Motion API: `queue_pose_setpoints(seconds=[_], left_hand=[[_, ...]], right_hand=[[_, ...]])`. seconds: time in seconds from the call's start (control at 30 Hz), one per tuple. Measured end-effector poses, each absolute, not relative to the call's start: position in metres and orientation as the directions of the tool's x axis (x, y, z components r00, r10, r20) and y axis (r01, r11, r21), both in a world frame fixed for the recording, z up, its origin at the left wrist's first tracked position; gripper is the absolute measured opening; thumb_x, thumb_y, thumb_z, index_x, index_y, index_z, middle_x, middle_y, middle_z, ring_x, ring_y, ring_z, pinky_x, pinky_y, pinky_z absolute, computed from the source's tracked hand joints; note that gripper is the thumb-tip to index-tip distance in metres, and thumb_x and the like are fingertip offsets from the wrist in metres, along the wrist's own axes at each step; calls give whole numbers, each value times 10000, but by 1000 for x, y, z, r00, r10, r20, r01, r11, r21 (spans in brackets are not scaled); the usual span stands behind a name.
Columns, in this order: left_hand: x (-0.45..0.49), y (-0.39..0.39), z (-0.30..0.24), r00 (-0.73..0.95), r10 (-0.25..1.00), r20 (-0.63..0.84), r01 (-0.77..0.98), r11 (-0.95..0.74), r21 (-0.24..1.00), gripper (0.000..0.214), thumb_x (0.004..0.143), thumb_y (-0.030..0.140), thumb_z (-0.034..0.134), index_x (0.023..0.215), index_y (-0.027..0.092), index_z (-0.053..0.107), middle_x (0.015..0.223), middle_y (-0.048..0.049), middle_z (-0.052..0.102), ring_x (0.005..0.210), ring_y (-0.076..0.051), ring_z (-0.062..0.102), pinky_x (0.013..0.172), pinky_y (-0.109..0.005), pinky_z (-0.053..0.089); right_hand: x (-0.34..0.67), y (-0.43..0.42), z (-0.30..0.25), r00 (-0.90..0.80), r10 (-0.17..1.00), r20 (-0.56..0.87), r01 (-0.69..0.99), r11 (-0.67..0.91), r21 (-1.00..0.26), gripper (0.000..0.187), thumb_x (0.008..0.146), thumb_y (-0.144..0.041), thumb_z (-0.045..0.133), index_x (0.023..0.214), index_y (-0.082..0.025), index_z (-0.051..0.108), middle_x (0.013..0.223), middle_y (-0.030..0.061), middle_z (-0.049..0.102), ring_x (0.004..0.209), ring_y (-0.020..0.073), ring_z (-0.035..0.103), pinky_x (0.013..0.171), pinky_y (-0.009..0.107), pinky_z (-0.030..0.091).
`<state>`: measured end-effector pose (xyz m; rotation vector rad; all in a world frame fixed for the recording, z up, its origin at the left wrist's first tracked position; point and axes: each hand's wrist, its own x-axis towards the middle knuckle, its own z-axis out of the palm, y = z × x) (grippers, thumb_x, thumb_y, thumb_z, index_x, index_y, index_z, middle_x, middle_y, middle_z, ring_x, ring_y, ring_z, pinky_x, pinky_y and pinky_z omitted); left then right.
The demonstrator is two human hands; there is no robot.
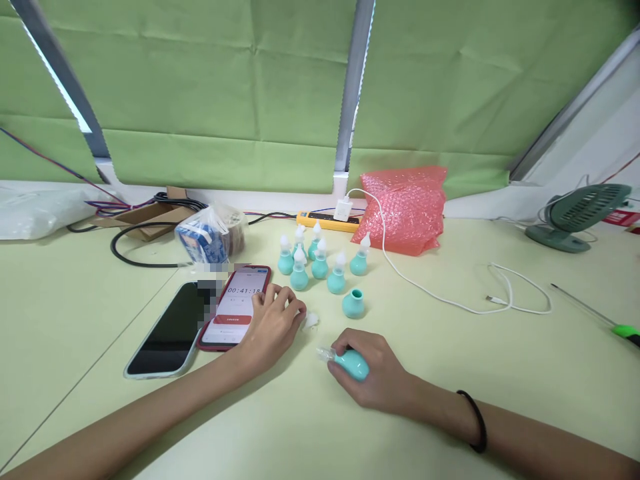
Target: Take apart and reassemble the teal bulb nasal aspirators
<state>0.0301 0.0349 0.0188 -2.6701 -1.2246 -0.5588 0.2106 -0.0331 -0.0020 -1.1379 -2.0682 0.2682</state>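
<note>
My right hand (375, 367) is wrapped around a teal nasal aspirator bulb (353, 365), tilted sideways. A clear plastic collar on it points left, with no white tip over it. Curled down at the table, my left hand (275, 320) has its fingertips against a small white nozzle tip (311, 321); the thumb is mostly hidden. Beyond both hands stands a bare teal bulb (354, 304) with an open neck. Several nasal aspirators (337, 275) with white tips stand upright behind it in a loose group.
Left of my left hand lie a red-cased phone (233, 319) showing a timer and a dark-screened phone (165, 330). At the back are a bagged blue package (203, 241), yellow power strip (320, 221) and pink bubble-wrap bag (405, 210). A white cable (440, 299), screwdriver (590, 310) and fan (575, 213) are rightward.
</note>
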Motion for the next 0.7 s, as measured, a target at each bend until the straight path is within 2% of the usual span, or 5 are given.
queue_pose_setpoints(seconds=[0.2,0.33,0.47,0.57,0.7], left_hand=[[30,33,17,658,643,392,717,-694,-65,200,830,119,371,812,151,567,842,-95,513,806,-239,383,602,-336,251],[29,29,22,648,613,452,672,-740,41,222,835,110,340,862,151,557,806,-85,531,786,-224,400,612,-336,262],[28,15,31,747,451,489,467,-879,99,234,817,227,371,970,117,510,843,-96,539,794,-225,402,652,-362,298],[31,5,29,817,366,446,389,-920,43,259,810,340,402,859,123,534,780,-91,538,749,-223,402,632,-360,317],[34,-1,18,788,350,506,337,-934,121,244,826,277,387,655,134,486,600,-42,470,620,-167,377,578,-310,350]], right_hand=[[212,-34,-3,-312,806,503,640,569,-517,88,669,-186,526,741,-188,476,648,7,560,565,124,522,529,229,417],[212,-31,-5,-234,811,536,612,551,-567,142,642,-190,555,761,-199,479,691,11,598,590,135,561,556,241,451],[210,-33,-2,-200,786,585,467,601,-649,164,632,-186,598,739,-200,474,740,30,632,634,144,598,596,247,479],[209,-37,2,-243,736,632,378,672,-637,195,636,-177,627,764,-202,483,744,32,637,670,147,610,616,242,486],[209,-41,8,-329,690,645,361,723,-589,223,653,-170,611,836,-201,488,820,59,629,758,158,603,655,252,484]])
